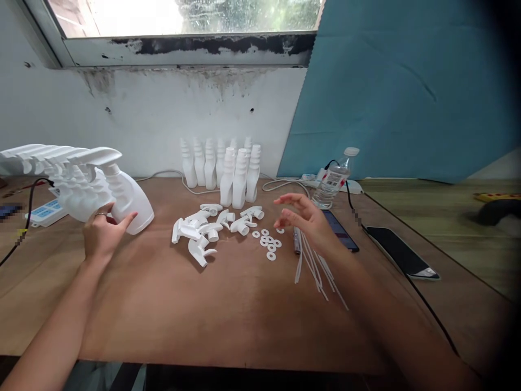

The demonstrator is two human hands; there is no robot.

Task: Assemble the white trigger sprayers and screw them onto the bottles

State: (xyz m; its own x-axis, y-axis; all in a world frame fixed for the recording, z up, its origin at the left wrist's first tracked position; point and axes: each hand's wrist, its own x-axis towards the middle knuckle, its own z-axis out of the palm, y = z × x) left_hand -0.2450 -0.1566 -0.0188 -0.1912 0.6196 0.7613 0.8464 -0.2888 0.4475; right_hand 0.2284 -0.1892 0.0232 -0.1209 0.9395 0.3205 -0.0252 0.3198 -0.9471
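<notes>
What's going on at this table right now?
A person's left hand grips a white bottle at the right end of a row of spray bottles. The right hand, seemingly empty, hovers near small white rings and thin white tubes. Loose trigger heads lie mid-table; behind them stand more bottles, apparently without heads.

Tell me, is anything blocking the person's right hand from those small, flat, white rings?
Nothing visible stands between the right hand and the small, flat, white rings on the brown table. The hooked white plastic spray heads lie beyond them, on the side away from that hand.
</notes>
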